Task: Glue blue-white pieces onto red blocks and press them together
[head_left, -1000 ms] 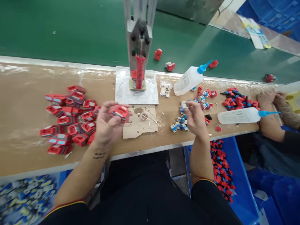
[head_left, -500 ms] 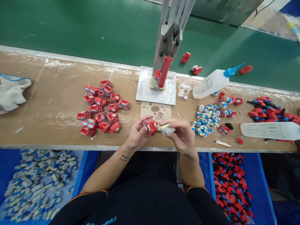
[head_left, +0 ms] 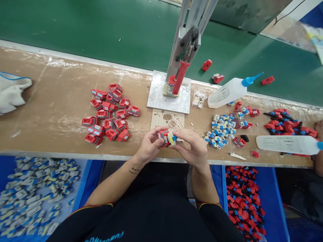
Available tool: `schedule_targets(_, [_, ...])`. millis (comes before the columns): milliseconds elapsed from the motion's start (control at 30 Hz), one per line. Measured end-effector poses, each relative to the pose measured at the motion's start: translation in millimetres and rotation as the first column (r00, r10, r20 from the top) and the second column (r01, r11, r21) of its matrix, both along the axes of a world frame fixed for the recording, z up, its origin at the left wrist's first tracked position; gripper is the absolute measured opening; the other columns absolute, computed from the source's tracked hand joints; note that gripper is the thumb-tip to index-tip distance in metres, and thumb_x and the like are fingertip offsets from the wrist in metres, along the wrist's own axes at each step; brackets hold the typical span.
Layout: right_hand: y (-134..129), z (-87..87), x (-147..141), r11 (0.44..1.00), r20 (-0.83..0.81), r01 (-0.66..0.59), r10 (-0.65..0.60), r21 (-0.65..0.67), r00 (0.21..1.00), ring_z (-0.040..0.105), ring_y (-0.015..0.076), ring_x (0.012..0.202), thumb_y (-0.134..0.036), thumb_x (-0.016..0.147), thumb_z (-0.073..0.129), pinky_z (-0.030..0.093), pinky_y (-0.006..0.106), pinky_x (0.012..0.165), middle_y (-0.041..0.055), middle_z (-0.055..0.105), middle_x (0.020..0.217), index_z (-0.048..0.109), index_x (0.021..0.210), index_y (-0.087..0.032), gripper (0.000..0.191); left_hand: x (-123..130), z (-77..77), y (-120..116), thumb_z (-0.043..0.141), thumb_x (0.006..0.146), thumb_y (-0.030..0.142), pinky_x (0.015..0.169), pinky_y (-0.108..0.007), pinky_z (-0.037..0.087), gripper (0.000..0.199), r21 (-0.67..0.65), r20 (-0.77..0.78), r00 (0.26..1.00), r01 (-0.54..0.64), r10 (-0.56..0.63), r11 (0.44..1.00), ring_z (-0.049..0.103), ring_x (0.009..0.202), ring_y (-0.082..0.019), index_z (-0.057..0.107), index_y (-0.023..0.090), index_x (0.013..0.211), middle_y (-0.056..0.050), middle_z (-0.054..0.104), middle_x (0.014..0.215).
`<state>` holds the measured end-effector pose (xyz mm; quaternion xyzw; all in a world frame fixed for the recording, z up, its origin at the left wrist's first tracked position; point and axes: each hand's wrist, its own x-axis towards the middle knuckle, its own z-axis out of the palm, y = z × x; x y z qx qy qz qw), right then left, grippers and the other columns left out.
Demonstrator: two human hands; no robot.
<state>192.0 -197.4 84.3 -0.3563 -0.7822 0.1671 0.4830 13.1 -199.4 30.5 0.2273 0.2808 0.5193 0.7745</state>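
Note:
Over the front of the bench, my left hand (head_left: 149, 148) is closed on a red and grey plastic toy part (head_left: 164, 137). My right hand (head_left: 192, 146) pinches a white toy part (head_left: 173, 139) with yellow and blue patches. The two parts meet face to face between my fingertips; how deeply they fit cannot be told. Just behind my hands lies a stained card (head_left: 156, 117) with a small round dish (head_left: 173, 123) and cotton swabs (head_left: 180, 123). A pile of similar red parts (head_left: 109, 124) lies left of my hands, white and blue parts (head_left: 222, 129) to the right.
A lever press (head_left: 180, 77) with a red handle stands behind the card. Two squeeze bottles (head_left: 225, 94) and a knife (head_left: 237, 156) lie right. Bins of grey parts (head_left: 37, 195) and red parts (head_left: 243, 198) flank me below the bench. At far right a person's arm (head_left: 319, 148) shows.
My right hand has brought the white part leftward against the red part, closing the gap between them. The view has shifted slightly, and another person's arm has appeared at the right edge.

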Motion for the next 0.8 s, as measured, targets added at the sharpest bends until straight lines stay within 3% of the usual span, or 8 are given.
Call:
schedule_targets(167, [0,6.0,-1,0.999,0.132,-0.022,0.017,0.034,0.991,0.077,0.0209,0.092,-0.016,0.094,0.075,0.067,0.037,0.083,0.0063,0.078,0.099,0.073,0.120,-0.026,0.028,-2,1.5,0,0.099,0.069,0.046,0.071,-0.023,0.059,0.056,0.022,-0.078,0.997,-0.020,0.022,1.000,0.074,0.080,-0.017,0.077,0.018,0.111,-0.005,0.078,0.089])
schedule_targets(333, [-1,5.4,1,0.998,0.142,-0.051,0.048,0.020,0.989,0.075,0.0218,0.091,-0.010,0.091,0.077,0.066,0.038,0.081,0.0053,0.076,0.094,0.075,0.116,-0.027,0.030,-10,6.1,0,0.098,0.072,0.040,0.071,-0.024,0.060,0.049,0.099,-0.218,0.975,-0.016,0.037,0.995,0.074,0.080,-0.018,0.080,0.018,0.111,-0.005,0.079,0.090])
schedule_targets(467, [-1,-4.9,1,0.996,0.051,-0.059,0.056,0.059,0.997,0.075,0.0221,0.084,-0.018,0.091,0.080,0.066,0.039,0.072,0.0032,0.074,0.091,0.072,0.123,-0.032,0.036,-16,15.6,-2,0.090,0.081,0.040,0.075,-0.028,0.062,0.042,0.197,-0.327,0.945,0.045,0.023,0.979,0.074,0.083,-0.019,0.080,0.018,0.116,-0.007,0.080,0.096])
schedule_targets(533, [-3,-13.5,-3,0.994,-0.006,-0.009,0.010,0.113,1.000,0.074,0.0217,0.081,-0.019,0.089,0.082,0.065,0.038,0.069,0.0032,0.073,0.088,0.071,0.125,-0.031,0.039,-16,21.0,-5,0.086,0.086,0.041,0.084,-0.032,0.062,0.042,0.259,-0.408,0.911,0.048,0.064,0.965,0.075,0.093,-0.023,0.079,0.018,0.120,-0.009,0.080,0.104])
schedule_targets(633, [-7,-26.9,-12,0.978,-0.041,0.078,-0.072,0.194,0.997,0.071,0.0204,0.078,-0.019,0.090,0.080,0.062,0.035,0.065,0.0029,0.069,0.085,0.071,0.118,-0.028,0.030,-11,28.2,-9,0.089,0.082,0.041,0.103,-0.037,0.058,0.057,0.380,-0.527,0.833,0.056,0.167,0.923,0.071,0.113,-0.028,0.074,0.019,0.132,-0.011,0.075,0.121])
schedule_targets(733, [-9,-34.5,-17,0.969,-0.008,0.120,-0.121,0.217,0.993,0.066,0.0192,0.073,-0.023,0.096,0.073,0.059,0.035,0.063,0.0013,0.065,0.083,0.066,0.110,-0.031,0.018,-8,32.3,-10,0.087,0.083,0.038,0.103,-0.036,0.056,0.062,0.459,-0.595,0.771,0.095,0.227,0.883,0.069,0.108,-0.024,0.068,0.022,0.140,-0.010,0.071,0.124])
schedule_targets(800, [-9,-34.0,-15,0.983,0.005,0.077,-0.079,0.165,0.997,0.066,0.0190,0.074,-0.025,0.098,0.070,0.059,0.035,0.064,0.0008,0.065,0.084,0.062,0.117,-0.032,0.021,-9,32.9,-9,0.084,0.088,0.035,0.095,-0.032,0.058,0.062,0.453,-0.597,0.772,0.099,0.219,0.886,0.069,0.096,-0.019,0.062,0.024,0.144,-0.008,0.069,0.119])
